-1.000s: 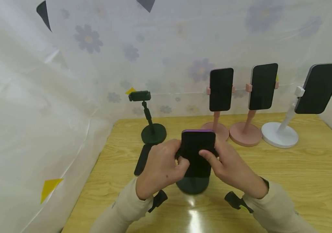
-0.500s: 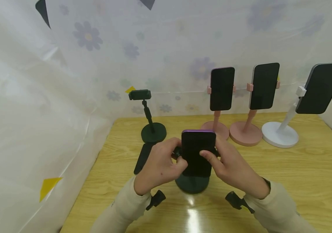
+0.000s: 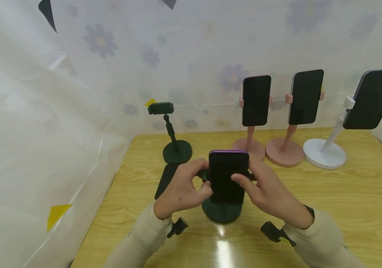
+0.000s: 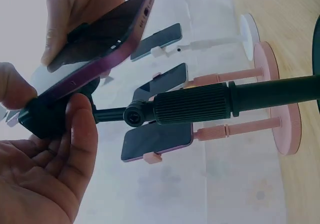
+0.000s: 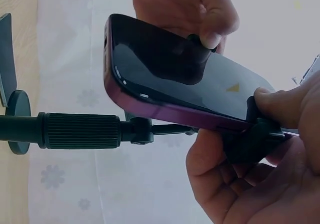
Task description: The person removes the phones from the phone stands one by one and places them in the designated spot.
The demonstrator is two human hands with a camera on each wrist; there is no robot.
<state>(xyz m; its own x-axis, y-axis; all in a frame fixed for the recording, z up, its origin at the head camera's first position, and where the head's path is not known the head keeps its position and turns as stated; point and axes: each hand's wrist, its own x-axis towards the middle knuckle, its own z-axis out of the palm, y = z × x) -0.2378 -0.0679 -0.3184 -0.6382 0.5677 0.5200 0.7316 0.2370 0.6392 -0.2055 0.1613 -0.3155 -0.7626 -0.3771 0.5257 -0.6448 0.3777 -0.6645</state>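
Fingers (image 4: 82,121) of your left hand (image 3: 181,188) are curled, pinching the left clamp end (image 4: 46,119) of the front dark green phone stand (image 3: 222,213). Your right hand (image 3: 271,190) grasps the right clamp end (image 5: 255,140), thumb lying over the right edge of the screen. Purple-framed smartphone (image 3: 227,186) sits between your two hands in that clamp, above the stand's round base, dark screen toward you, tilted. Right clamp end hooks over the phone's side; how firmly either end grips, you can't tell from here. Stand's ribbed pole (image 5: 80,130) shows in both wrist views.

Black phone (image 3: 165,178) lies flat on the bench (image 3: 127,223), just beside your left hand and partly hidden by it. Rear dark green phone stand (image 3: 177,152) is behind it, at the back left. Back right, you have a left pink stand (image 3: 250,134) with an upright phone (image 3: 256,100), a right pink stand (image 3: 284,153) with another phone (image 3: 306,97), then a white stand (image 3: 325,153) with a leaning phone (image 3: 373,98). Flower-print sheet (image 3: 191,33) hangs behind the bench.
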